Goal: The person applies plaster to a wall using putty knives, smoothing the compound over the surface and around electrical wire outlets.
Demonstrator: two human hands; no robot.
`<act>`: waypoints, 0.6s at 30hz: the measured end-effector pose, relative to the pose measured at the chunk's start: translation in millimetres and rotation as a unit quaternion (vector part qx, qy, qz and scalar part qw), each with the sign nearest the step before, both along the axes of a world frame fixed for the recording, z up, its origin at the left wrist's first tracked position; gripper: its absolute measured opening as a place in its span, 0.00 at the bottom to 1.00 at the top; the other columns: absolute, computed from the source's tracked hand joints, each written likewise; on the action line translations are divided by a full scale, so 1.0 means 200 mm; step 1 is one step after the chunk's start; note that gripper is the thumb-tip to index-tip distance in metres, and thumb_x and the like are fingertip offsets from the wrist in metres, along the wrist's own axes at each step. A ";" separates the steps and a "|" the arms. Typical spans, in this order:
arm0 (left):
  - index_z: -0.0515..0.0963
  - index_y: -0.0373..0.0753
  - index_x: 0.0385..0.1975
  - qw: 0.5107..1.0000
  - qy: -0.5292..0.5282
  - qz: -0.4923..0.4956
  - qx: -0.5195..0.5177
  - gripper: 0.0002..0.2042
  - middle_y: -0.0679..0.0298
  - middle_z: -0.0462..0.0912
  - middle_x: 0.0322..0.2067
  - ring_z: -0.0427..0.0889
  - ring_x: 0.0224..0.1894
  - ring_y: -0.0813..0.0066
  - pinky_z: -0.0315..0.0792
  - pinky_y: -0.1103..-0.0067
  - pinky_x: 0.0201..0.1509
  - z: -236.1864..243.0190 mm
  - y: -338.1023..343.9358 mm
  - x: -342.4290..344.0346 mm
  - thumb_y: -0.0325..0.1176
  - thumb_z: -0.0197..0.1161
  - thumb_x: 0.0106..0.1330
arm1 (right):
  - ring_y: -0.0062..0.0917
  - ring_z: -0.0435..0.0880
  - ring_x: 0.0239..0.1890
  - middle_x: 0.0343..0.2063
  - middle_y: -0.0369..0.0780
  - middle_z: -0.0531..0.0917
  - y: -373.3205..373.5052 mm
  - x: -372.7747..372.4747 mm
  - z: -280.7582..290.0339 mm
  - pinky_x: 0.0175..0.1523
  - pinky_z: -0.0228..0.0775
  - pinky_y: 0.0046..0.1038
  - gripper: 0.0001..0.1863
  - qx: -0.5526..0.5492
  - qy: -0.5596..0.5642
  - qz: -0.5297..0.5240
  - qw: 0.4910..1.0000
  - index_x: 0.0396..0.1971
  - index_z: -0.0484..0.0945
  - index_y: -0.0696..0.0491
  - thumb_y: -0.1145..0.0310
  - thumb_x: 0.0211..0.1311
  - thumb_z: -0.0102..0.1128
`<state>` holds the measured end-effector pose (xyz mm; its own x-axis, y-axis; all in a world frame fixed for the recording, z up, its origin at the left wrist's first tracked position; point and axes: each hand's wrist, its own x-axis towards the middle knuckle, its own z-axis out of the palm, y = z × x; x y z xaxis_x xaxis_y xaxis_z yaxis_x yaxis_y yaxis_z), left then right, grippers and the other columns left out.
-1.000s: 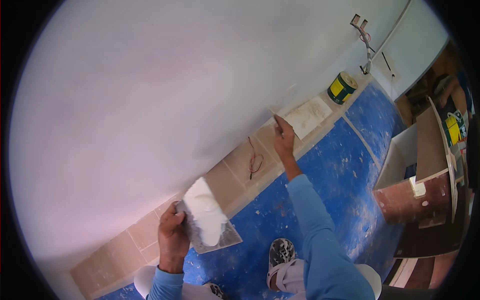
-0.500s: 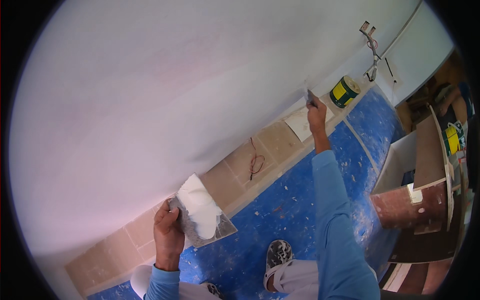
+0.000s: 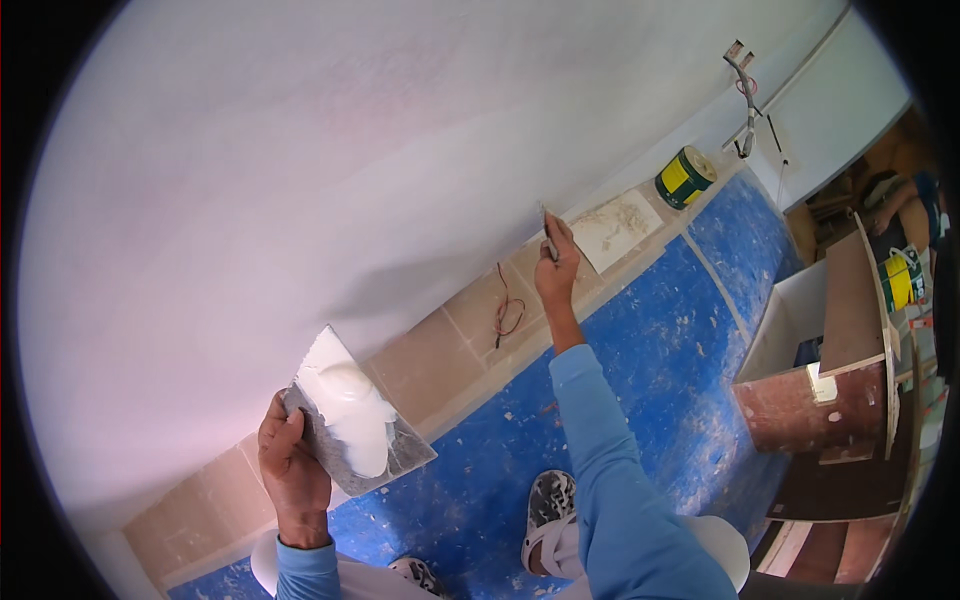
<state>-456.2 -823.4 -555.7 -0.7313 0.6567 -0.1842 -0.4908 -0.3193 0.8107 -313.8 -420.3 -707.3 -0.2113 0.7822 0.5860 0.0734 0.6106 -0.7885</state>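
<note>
My left hand (image 3: 290, 462) grips the near edge of a flat grey board (image 3: 408, 450). A thick mound of white putty (image 3: 352, 415) covers much of the board's top. Farther right, my right hand (image 3: 558, 270) is closed round a putty knife (image 3: 548, 232), seen nearly edge-on with its blade end at the wall. The white wall (image 3: 300, 200) fills the upper left, and the shadow of my arm falls on it. Whether the blade presses on the wall I cannot tell.
Tan tiles (image 3: 430, 360) run along the wall's foot, with red wires (image 3: 510, 315) and a white sheet (image 3: 612, 232) on them. Beyond stands a green-yellow can (image 3: 686, 178). Blue sheeting (image 3: 480, 480) covers the floor. Wooden furniture (image 3: 820, 410) is at right, a person (image 3: 905, 205) behind it.
My right hand with the putty knife has moved left and down along the wall, uncovering more of the white sheet. My left hand and the board have shifted left and slightly turned.
</note>
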 end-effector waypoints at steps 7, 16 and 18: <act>0.73 0.28 0.51 0.999 -0.001 0.028 0.015 0.17 0.56 0.81 0.46 0.78 0.50 0.71 0.67 0.77 0.60 0.01 -0.09 -0.05 0.30 0.51 0.64 | 0.31 0.72 0.63 0.60 0.44 0.73 -0.29 -0.13 -0.18 0.62 0.64 0.22 0.34 -0.041 -0.010 0.010 0.999 0.60 0.75 0.59 0.92 0.52 0.36; 0.72 0.28 0.52 0.998 0.028 0.045 0.024 0.18 0.56 0.81 0.46 0.79 0.50 0.70 0.68 0.77 0.59 0.05 -0.19 -0.11 0.31 0.52 0.65 | 0.34 0.71 0.64 0.59 0.46 0.73 -0.56 -0.24 -0.37 0.65 0.62 0.25 0.33 -0.044 -0.035 0.033 0.998 0.59 0.75 0.60 0.92 0.51 0.40; 0.71 0.28 0.52 0.997 0.023 0.054 0.039 0.18 0.55 0.81 0.46 0.79 0.50 0.69 0.68 0.77 0.60 0.06 -0.24 -0.14 0.31 0.52 0.66 | 0.45 0.72 0.62 0.56 0.51 0.75 -0.65 -0.29 -0.41 0.66 0.61 0.34 0.33 -0.039 -0.011 0.028 0.999 0.57 0.75 0.61 0.89 0.46 0.42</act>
